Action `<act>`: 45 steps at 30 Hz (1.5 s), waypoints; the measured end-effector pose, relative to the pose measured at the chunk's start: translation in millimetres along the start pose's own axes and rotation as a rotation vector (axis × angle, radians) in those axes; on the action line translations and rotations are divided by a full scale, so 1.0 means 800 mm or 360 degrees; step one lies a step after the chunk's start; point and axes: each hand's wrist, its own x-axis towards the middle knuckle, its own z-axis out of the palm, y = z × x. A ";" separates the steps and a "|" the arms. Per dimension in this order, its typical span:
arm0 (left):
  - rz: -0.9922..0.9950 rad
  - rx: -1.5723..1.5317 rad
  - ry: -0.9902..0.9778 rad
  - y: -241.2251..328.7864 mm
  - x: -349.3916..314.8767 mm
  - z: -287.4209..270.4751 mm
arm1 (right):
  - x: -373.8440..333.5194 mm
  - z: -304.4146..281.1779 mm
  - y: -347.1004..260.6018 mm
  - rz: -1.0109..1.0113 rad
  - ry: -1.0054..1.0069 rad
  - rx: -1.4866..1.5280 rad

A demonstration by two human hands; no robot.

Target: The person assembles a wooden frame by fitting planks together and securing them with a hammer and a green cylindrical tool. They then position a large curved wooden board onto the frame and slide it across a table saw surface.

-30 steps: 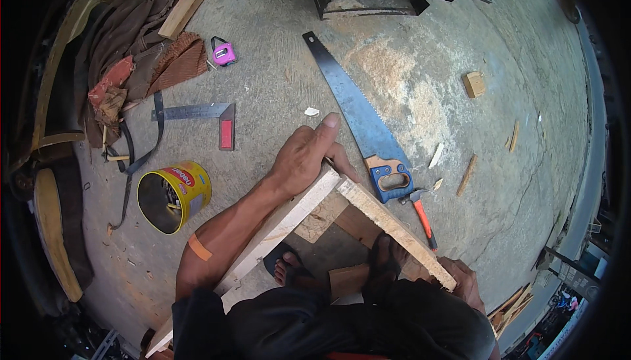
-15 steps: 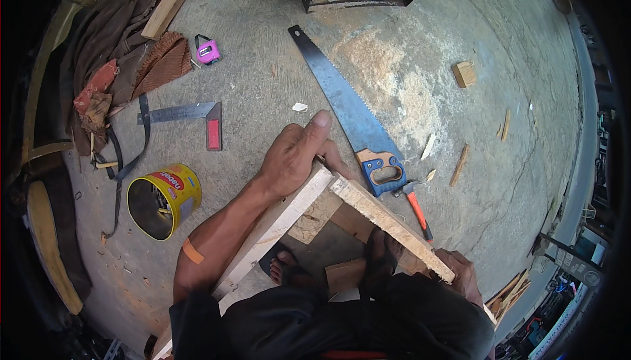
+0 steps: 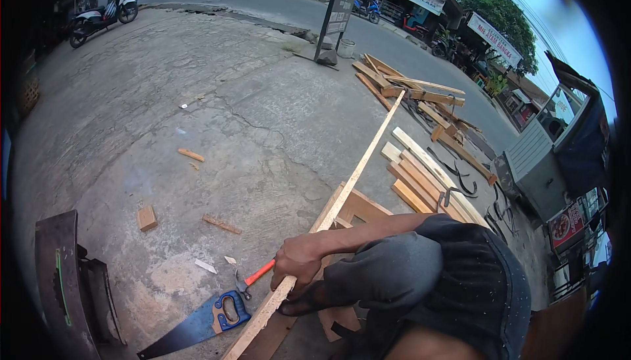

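My right hand (image 3: 299, 260) is closed around a long pale wooden strip (image 3: 358, 163). The strip slants from the bottom of the view up toward the far right, past my bent knee. Below it are other boards of a wooden frame (image 3: 368, 207). Just beyond my knuckles, a claw hammer (image 3: 256, 276) with an orange handle lies on the ground, partly hidden behind the hand. Beside it rests a hand saw (image 3: 197, 327) with a blue and wood-coloured handle. My left hand is out of view.
Planks (image 3: 430, 176) lie side by side at the right, with a heap of lumber (image 3: 420, 97) beyond. A dark metal stand (image 3: 66, 274) is at the left. A wood block (image 3: 146, 218) and offcuts (image 3: 221, 223) dot the concrete. A signboard (image 3: 338, 11) stands near the road.
The view has swung right and up, bringing in the road and lumber. My left hand has gone out of view. My right hand still grips the wood.
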 end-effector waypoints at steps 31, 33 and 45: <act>0.0322 -0.0128 0.0237 0.040 -0.064 -0.053 | 0.062 -0.027 -0.012 -0.0174 0.0030 -0.0156; -0.0012 -0.0170 -0.0129 0.011 -0.055 -0.003 | -0.016 -0.008 0.010 0.0100 -0.0004 -0.0036; 0.0140 0.0134 -0.0068 0.039 -0.059 -0.036 | 0.014 -0.011 -0.029 -0.0008 0.0162 -0.0080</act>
